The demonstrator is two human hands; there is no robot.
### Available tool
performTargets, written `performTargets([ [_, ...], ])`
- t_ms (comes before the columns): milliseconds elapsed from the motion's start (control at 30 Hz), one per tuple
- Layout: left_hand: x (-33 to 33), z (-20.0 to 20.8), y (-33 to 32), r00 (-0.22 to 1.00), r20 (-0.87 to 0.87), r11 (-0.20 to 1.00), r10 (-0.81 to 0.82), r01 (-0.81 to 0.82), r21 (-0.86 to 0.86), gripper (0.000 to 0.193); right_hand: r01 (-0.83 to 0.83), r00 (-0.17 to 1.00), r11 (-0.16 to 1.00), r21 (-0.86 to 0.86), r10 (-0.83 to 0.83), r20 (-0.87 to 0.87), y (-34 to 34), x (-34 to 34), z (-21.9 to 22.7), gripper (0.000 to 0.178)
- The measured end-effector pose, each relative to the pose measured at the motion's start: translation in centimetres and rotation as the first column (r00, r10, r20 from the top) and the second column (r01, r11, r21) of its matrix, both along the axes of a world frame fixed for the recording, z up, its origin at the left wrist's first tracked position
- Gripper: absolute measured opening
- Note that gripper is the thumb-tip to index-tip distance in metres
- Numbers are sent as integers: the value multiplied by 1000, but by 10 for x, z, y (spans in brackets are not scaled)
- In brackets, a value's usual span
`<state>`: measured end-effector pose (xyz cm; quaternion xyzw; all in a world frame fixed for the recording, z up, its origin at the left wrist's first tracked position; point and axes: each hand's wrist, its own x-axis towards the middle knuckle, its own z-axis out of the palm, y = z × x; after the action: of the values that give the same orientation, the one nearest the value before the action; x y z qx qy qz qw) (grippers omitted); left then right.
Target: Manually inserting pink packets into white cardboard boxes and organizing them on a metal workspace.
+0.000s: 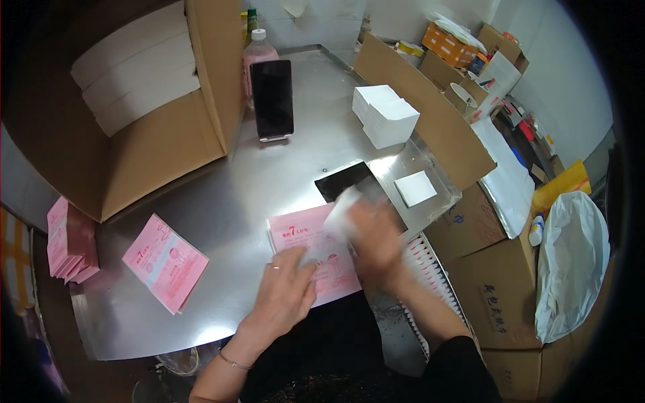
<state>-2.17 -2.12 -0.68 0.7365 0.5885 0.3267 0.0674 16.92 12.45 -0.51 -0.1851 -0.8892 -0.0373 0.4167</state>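
Note:
A pink printed packet (339,279) lies in front of me near the table's edge. My left hand (287,287), wearing a ring, rests on its lower left part with the fingers bent and holds it against the table. Over the packet's upper right corner is my right hand (377,238), smeared by motion. It grips a white folded tissue pad (342,213), also blurred. To the left lies a small pile of pink packets (164,265). More pink packets (70,242) are stacked at the far left edge.
A black phone (272,99) stands upright by an open carton (161,158) holding white stacks. White pads (386,115) are piled at the back right, with a smaller pad stack (415,189) nearer. A dark opening (342,181) breaks the metal table. Cartons (500,302) stand right.

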Motion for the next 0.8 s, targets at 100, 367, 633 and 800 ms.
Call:
performTargets([
  [100,-13,10,-8,980,-136,985,144,-155,-76,78,-326,908,939,-106,343,242,-89,-7,-3,42],
  [367,8,7,10,876,-200,898,440,-435,68,83,-154,977,969,-192,179,120,-54,-73,-8,19],
  [633,11,15,-1,810,-403,878,427,-477,-29,62,604,791,794,-68,-587,175,60,62,-12,34],
  [800,16,16,5,795,-446,883,412,-470,-22,68,624,757,780,-39,-592,275,70,59,-29,21],
])
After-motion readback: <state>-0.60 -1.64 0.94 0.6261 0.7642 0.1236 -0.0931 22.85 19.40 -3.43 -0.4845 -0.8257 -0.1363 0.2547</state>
